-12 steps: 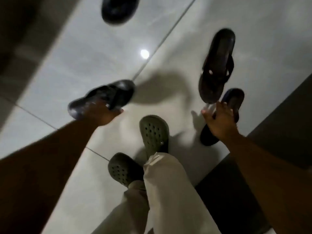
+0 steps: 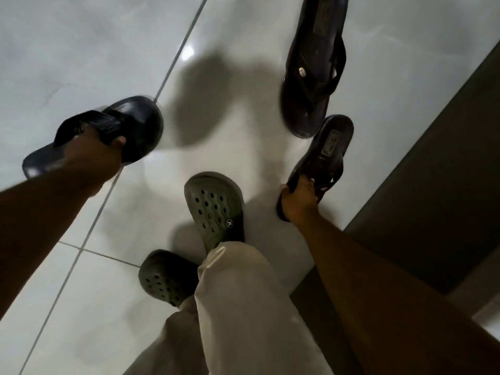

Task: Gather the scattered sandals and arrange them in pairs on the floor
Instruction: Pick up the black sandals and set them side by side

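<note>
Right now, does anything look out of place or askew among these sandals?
Nothing damaged. The flip-flop on the floor lies alone, unpaired; the left hand holds a dark sandal, the right hand another flip-flop.

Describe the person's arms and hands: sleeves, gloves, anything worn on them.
Both forearms are bare, with no sleeve in view. The left hand and right hand wear no gloves, and no watch, ring or bracelet shows at either wrist or on the fingers.

single head cam looked steeply down at the tiled floor (image 2: 81, 63), close over both forearms, own clogs (image 2: 213, 209) at frame centre-bottom
</note>
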